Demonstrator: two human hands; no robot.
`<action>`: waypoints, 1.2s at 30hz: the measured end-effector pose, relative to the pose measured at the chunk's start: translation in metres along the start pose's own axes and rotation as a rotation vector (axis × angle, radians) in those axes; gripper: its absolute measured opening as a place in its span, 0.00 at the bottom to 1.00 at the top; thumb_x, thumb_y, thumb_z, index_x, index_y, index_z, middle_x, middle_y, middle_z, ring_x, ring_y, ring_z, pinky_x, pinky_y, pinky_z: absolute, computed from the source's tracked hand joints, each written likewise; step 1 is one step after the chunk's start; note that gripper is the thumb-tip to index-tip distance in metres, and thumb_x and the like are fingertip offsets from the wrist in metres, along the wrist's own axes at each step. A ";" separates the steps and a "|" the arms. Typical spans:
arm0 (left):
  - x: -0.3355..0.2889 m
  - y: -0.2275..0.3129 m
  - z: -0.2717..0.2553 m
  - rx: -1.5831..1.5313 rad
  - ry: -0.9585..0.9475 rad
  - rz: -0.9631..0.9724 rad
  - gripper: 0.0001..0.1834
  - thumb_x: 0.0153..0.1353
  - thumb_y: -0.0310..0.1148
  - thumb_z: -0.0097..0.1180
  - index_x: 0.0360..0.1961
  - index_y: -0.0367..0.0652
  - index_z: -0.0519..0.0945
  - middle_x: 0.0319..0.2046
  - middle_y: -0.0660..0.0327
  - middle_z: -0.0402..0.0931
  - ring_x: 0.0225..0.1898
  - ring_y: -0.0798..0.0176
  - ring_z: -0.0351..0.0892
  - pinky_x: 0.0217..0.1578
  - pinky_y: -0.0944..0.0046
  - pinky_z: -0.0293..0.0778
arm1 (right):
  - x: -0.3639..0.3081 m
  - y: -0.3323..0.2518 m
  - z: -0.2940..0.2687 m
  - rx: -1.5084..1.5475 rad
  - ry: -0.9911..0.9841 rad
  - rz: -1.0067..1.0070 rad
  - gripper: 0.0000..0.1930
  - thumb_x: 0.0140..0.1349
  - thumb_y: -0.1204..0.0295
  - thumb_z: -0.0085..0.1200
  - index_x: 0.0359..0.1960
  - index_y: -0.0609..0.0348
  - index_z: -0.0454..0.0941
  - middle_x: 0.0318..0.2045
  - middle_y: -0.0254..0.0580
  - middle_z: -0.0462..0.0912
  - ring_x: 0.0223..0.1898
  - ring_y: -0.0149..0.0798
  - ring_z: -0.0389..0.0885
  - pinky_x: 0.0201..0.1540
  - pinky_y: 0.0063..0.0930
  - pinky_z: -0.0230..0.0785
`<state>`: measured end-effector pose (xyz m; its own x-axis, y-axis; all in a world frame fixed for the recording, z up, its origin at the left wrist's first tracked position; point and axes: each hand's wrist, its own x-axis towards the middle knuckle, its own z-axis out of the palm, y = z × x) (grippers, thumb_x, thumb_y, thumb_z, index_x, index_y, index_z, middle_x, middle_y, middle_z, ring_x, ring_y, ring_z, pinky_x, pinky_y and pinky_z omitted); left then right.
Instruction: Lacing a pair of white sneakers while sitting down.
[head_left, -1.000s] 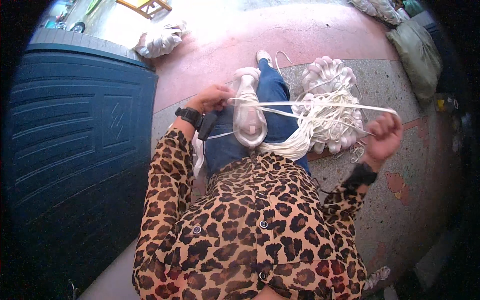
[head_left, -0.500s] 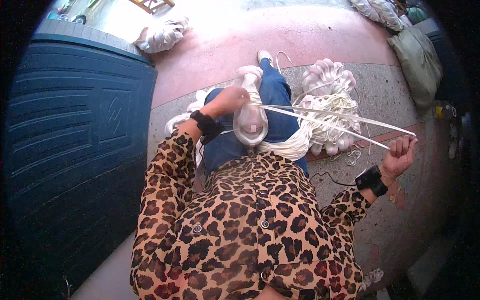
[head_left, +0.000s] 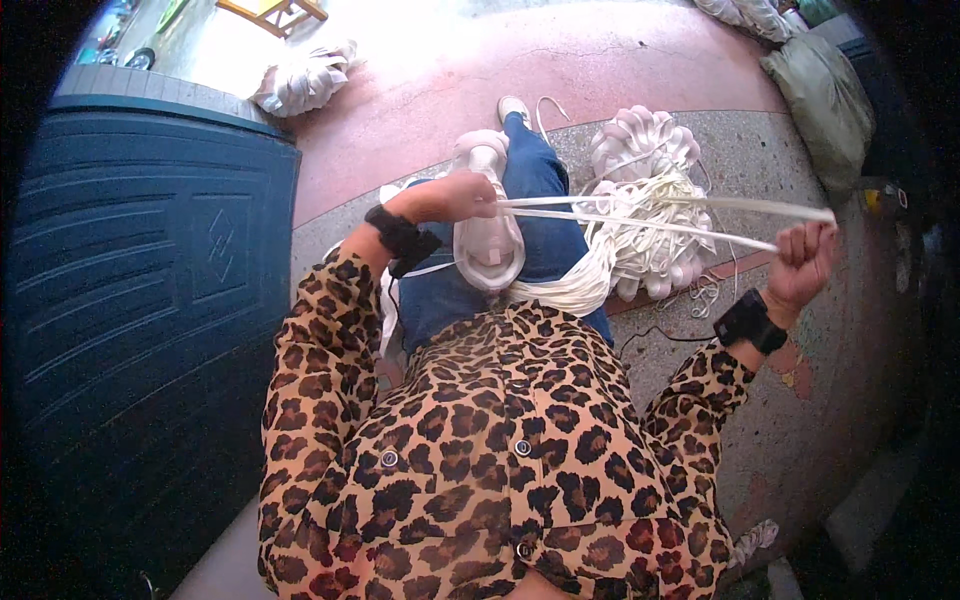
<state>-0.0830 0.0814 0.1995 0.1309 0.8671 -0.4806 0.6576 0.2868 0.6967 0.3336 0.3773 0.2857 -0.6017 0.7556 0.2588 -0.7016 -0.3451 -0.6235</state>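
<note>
A white shoe (head_left: 490, 250) lies on my lap, its heel opening toward me and its toe pointing away. My left hand (head_left: 466, 196) is closed over the shoe's lacing area, gripping a white shoelace at the thumb side. Two strands of this shoelace (head_left: 640, 221) run almost straight across to my right hand (head_left: 803, 262), which is out to the right and closed around their far end. Over my right thigh hangs a bundle of loose white laces (head_left: 565, 294). My left fingertips partly hide the shoe's lacing.
Right of my legs, a pile of white shoes (head_left: 645, 140) lies on the floor with tangled laces over it. A blue panelled door (head_left: 170, 230) stands at left. Farther off are a white bundle (head_left: 305, 78), a wooden stool (head_left: 272, 14) and a greenish sack (head_left: 822, 105).
My right hand has moved farther forward, still holding the lace strands. My left hand stays near the shoe. The whole view has shifted slightly.
</note>
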 end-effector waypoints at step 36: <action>-0.009 0.010 0.056 0.543 0.498 -0.220 0.09 0.61 0.37 0.56 0.32 0.48 0.86 0.31 0.55 0.83 0.36 0.50 0.82 0.35 0.50 0.73 | -0.079 0.294 0.077 -1.575 -0.602 0.339 0.13 0.66 0.63 0.48 0.28 0.59 0.74 0.22 0.57 0.81 0.28 0.60 0.83 0.30 0.52 0.74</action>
<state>-0.0365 0.0535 0.1811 -0.3105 0.9310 -0.1917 0.9186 0.3457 0.1913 0.1455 0.1733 0.1389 -0.9383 0.3437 -0.0379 0.2771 0.6817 -0.6771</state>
